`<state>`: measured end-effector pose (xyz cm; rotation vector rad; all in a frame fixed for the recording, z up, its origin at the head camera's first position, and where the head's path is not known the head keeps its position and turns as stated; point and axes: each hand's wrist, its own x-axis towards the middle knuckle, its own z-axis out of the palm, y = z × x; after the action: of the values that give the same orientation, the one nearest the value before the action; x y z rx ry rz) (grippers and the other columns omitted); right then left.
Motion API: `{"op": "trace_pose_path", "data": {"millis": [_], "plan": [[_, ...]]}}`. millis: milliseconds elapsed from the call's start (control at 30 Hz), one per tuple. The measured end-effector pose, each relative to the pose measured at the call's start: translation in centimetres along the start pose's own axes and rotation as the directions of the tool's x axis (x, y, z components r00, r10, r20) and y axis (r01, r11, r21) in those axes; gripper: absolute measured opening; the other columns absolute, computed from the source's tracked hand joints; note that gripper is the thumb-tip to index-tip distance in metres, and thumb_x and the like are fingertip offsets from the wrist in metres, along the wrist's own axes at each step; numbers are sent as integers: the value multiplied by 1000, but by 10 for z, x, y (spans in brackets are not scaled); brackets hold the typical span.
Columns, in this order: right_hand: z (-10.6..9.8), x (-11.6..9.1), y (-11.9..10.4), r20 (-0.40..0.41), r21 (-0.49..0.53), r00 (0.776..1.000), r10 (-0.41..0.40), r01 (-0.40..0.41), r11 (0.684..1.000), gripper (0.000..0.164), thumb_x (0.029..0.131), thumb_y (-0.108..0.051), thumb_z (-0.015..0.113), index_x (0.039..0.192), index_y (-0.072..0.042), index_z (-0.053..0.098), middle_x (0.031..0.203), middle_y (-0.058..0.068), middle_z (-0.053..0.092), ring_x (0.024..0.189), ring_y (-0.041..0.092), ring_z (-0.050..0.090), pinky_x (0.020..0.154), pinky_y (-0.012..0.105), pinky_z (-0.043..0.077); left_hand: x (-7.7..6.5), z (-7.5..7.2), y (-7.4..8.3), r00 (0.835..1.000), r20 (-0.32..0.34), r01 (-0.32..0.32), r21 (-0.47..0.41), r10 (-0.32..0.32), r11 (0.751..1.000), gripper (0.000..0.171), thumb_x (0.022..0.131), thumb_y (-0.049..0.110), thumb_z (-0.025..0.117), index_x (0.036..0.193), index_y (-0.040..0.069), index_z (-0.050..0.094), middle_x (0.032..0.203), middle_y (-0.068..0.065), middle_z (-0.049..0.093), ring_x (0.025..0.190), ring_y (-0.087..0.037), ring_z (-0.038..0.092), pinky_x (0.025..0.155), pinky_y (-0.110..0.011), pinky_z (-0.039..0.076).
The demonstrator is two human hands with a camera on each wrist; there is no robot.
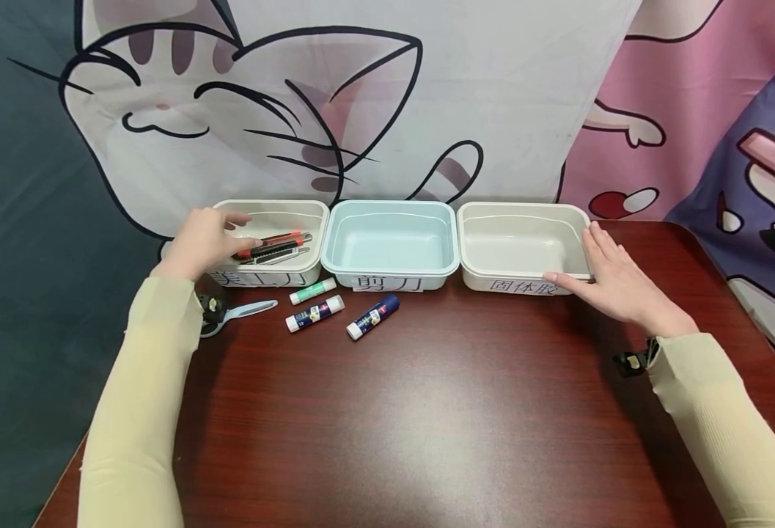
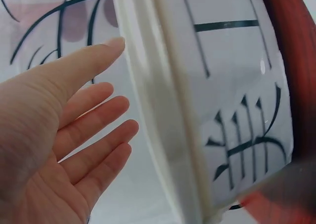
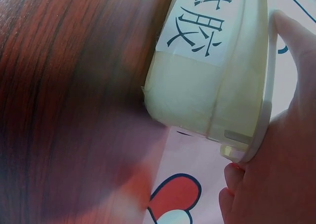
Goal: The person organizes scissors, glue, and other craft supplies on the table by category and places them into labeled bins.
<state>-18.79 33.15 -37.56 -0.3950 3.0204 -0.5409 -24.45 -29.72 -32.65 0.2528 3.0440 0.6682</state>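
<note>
My left hand is over the left white box, its fingers loosely extended inside the rim. Several utility knives with red, black and grey bodies lie in that box, close to the fingertips. In the left wrist view nothing is between the thumb and fingers of the left hand. My right hand rests with straight fingers along the right end of the right white box. Its thumb lies on the front rim, and the right wrist view shows the hand touching the box edge.
Between the white boxes stands a light blue box. On the table lie a green glue stick and two dark blue glue sticks, one left, one right. Light blue scissors lie partly hidden by the left wrist.
</note>
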Motion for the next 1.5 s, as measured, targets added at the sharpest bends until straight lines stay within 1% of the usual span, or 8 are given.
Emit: {"op": "trace_pose_path", "data": {"millis": [267, 367, 600, 867, 1067, 1200, 1367, 1500], "plan": [[0, 1, 0, 5, 9, 1000, 4, -4, 1000, 104, 98, -58, 57, 158, 9, 4, 165, 25, -6, 152, 37, -7, 120, 51, -3, -21, -25, 3, 998, -57, 11, 6, -11, 1000, 64, 93, 37, 75, 143, 1, 57, 141, -29, 53, 126, -48, 49, 97, -64, 41], [1, 1, 1, 0, 4, 1000, 1, -1, 1000, 103, 98, -58, 57, 158, 9, 5, 165, 26, -5, 152, 38, -7, 120, 51, -3, -27, -32, 6, 995, -95, -9, 17, 10, 1000, 65, 94, 41, 74, 143, 2, 58, 143, -26, 53, 128, -46, 49, 100, -65, 39], [1, 1, 1, 3, 2, 1000, 4, -4, 1000, 104, 98, -58, 56, 158, 9, 4, 165, 26, -6, 152, 37, -8, 121, 51, -3, -40, -37, 14, 984, -164, -62, 36, 67, 997, 67, 95, 48, 70, 142, 2, 59, 140, -23, 57, 129, -44, 50, 103, -64, 38], [0, 2, -1, 6, -3, 1000, 0, 0, 1000, 105, 98, -58, 56, 157, 9, 2, 165, 25, -9, 152, 37, -9, 120, 52, -2, -57, -27, 22, 968, -206, -129, 72, 141, 989, 64, 94, 47, 72, 137, 1, 63, 134, -25, 61, 123, -45, 54, 99, -63, 41], [-1, -1, 0, -3, -26, 1000, -6, 6, 1000, 104, 99, -58, 56, 156, 13, 7, 163, 32, -2, 151, 43, -6, 120, 50, -4, -68, -15, 25, 964, -216, -140, 76, 154, 987, 64, 92, 49, 74, 135, 3, 65, 132, -22, 63, 117, -43, 58, 94, -62, 44], [-2, -5, 0, -7, -34, 1000, -6, 5, 999, 101, 99, -57, 55, 156, 13, 10, 164, 31, -1, 151, 45, -4, 120, 49, -5, -75, -6, 23, 958, -241, -147, 61, 158, 987, 60, 92, 47, 74, 133, 5, 67, 129, -19, 66, 103, -37, 62, 84, -56, 47], [-1, -8, 1, -12, -22, 1000, -4, 4, 1000, 96, 102, -55, 51, 156, 13, 10, 164, 30, 0, 151, 44, -4, 120, 50, -5, -85, 5, 17, 949, -273, -153, 35, 156, 988, 57, 92, 45, 76, 134, 7, 67, 124, -17, 68, 89, -29, 64, 72, -46, 47], [2, -9, 4, -35, -9, 999, -24, 23, 1000, 90, 105, -51, 48, 156, 13, 10, 164, 29, 1, 152, 41, -3, 120, 50, -5, -92, 14, 13, 946, -285, -156, 12, 152, 988, 57, 90, 41, 79, 136, 10, 66, 118, -14, 70, 75, -22, 65, 64, -38, 47]]}}
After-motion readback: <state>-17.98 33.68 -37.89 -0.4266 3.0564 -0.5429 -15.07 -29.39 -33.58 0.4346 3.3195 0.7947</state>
